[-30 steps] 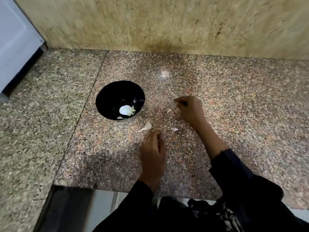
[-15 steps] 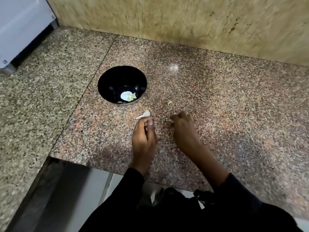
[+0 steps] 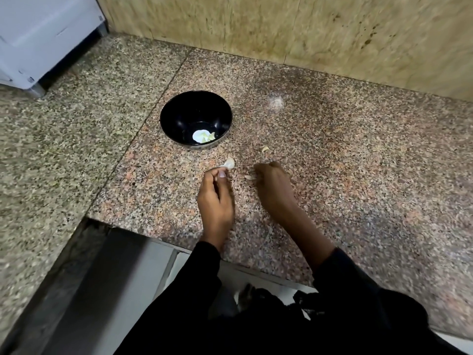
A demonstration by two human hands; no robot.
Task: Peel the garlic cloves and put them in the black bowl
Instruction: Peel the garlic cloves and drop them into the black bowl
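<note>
The black bowl point(image 3: 166, 119) stands on the granite counter and holds peeled pale cloves point(image 3: 206, 136). In front of it lies an unpeeled garlic clove point(image 3: 229, 163) with a thin tail. My left hand point(image 3: 216, 201) pinches that tail between thumb and fingertips. My right hand point(image 3: 273, 190) rests to the right with its fingers curled down. Its fingertips are at a small pale garlic piece point(image 3: 248, 177), but whether they grip it is hidden. Another small piece point(image 3: 265, 149) lies beyond the right hand.
The counter's front edge point(image 3: 230, 262) runs just below my wrists, with a step down at the left. A tiled wall point(image 3: 307, 34) closes the back. A white appliance point(image 3: 38, 34) stands at the far left corner.
My right hand drew back from the far piece to the small piece nearer me. My left hand moved forward onto the clove's tail.
</note>
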